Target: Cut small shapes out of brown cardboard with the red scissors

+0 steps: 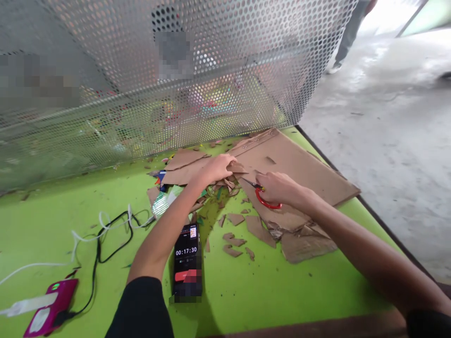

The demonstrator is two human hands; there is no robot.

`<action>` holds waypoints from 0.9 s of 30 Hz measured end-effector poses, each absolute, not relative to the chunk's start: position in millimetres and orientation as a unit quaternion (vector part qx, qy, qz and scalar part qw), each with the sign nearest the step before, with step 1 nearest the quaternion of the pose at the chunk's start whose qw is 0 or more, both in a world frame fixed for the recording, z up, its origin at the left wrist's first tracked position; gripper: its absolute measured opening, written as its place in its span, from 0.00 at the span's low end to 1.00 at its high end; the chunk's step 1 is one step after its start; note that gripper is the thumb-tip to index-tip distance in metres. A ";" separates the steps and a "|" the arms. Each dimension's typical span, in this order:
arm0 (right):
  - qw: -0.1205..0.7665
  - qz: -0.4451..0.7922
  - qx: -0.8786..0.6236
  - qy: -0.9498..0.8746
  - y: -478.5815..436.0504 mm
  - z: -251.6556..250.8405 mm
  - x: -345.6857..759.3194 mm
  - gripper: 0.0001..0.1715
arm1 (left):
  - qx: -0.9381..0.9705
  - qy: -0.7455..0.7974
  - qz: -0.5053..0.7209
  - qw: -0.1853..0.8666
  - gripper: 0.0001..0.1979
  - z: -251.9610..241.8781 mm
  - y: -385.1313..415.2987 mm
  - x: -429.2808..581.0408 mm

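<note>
My left hand (221, 167) is closed on a small cardboard piece (238, 168) near the middle of the green table. Just to its right, my right hand (278, 187) grips red-handled scissors (268, 204), whose blades point left toward that piece. Under and beyond my right hand lies a large brown cardboard sheet (303, 164). Another cardboard piece (185, 162) lies flat behind my left forearm. Small cardboard scraps (232, 251) are scattered below the hands.
A phone (186, 253) showing a timer lies between my forearms. Cables (97, 253) and a magenta power bank (52, 305) are at left. A perforated metal panel (211, 94) stands along the back. Beyond the right table edge, a person's leg (347, 37) shows.
</note>
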State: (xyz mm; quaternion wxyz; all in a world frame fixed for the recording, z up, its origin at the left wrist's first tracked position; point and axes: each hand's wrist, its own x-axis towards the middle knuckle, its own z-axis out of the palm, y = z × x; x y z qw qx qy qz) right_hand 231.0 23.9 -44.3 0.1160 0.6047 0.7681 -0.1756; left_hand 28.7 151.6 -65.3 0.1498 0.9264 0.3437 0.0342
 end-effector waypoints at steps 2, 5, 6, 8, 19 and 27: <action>0.116 -0.175 0.604 0.769 24.0 -44.2 231.0 0.20 | 0.925 0.348 0.045 0.142 0.17 -61.0 143.7 26.1; 0.116 -0.174 0.603 0.770 24.0 -43.7 230.8 0.19 | 0.921 0.362 0.071 0.128 0.17 -48.1 122.0 19.2; 0.115 -0.173 0.603 0.770 23.9 -43.3 230.7 0.19 | 0.919 0.365 0.078 0.127 0.17 -43.1 112.9 16.1; 0.115 -0.171 0.603 0.771 23.4 -41.8 230.3 0.20 | 0.912 0.375 0.109 0.128 0.18 -33.3 93.4 9.1; 0.129 -0.172 0.609 0.764 21.4 -36.7 230.7 0.19 | 0.760 0.434 0.239 0.420 0.24 -18.5 21.0 -25.7; 0.118 -0.177 0.601 0.770 23.7 -46.3 234.0 0.18 | 0.539 0.409 0.257 0.690 0.26 -37.9 24.3 -32.6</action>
